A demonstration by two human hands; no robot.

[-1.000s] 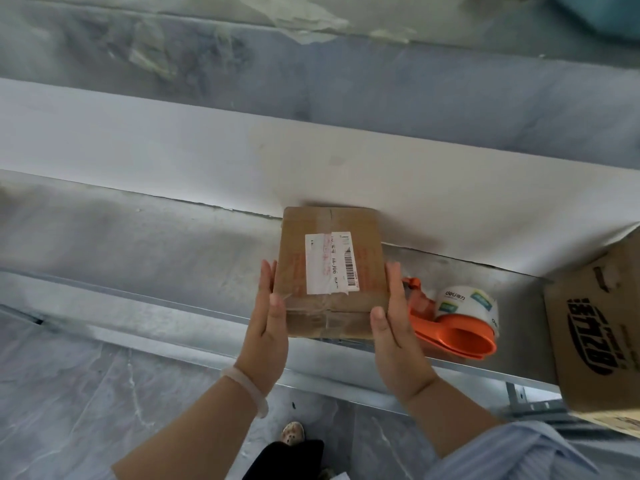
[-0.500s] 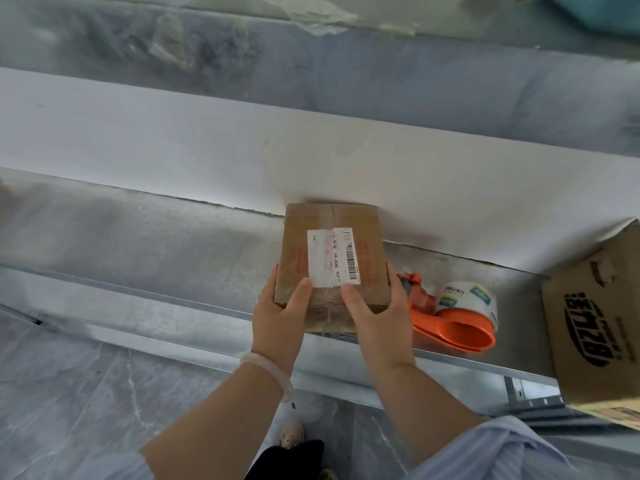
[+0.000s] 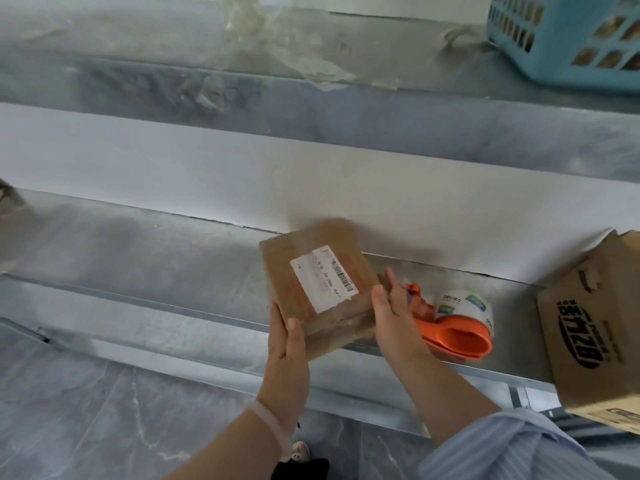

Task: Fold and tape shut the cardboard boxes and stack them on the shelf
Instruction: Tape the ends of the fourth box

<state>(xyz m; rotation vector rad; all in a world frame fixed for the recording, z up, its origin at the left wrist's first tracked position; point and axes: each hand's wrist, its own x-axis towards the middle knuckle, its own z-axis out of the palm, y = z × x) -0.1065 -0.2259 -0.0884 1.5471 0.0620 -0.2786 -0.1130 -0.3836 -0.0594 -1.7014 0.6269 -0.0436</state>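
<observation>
1. the small cardboard box [image 3: 318, 289] is sitting turned at an angle over the front of the metal shelf [image 3: 138, 258], with its white label [image 3: 323, 278] facing up and its near corner hanging past the shelf's front lip. the box is blurred, so i cannot tell whether its underside is touching the shelf.
2. the left hand [image 3: 289, 355] is gripping the box at its near left corner, with the thumb lying on the top face and the fingers running along the side.
3. the right hand [image 3: 394, 313] is pressing flat against the box's right side. its fingers are lying straight and together, the thumb is touching the top edge, and nothing is being curled round.
4. an orange tape dispenser [image 3: 453, 337] is lying on the shelf just beside the right hand, carrying a roll of tape [image 3: 464, 303]. it is taking up the space directly right of the box, and the right hand is partly covering its front end.
5. a larger cardboard box [image 3: 588, 341] with black print is standing at the far right, apart from the dispenser and hanging over the shelf's front edge.
6. a white wall [image 3: 173, 161] is running behind the shelf, close to the small box's far corner.
7. on the upper shelf [image 3: 138, 46], a blue basket [image 3: 568, 36] is sitting at the right and scraps of clear tape [image 3: 242, 19] are lying near the middle.
8. a pale band [image 3: 268, 424] is circling the left wrist, and a striped sleeve [image 3: 502, 452] is covering the right arm.
</observation>
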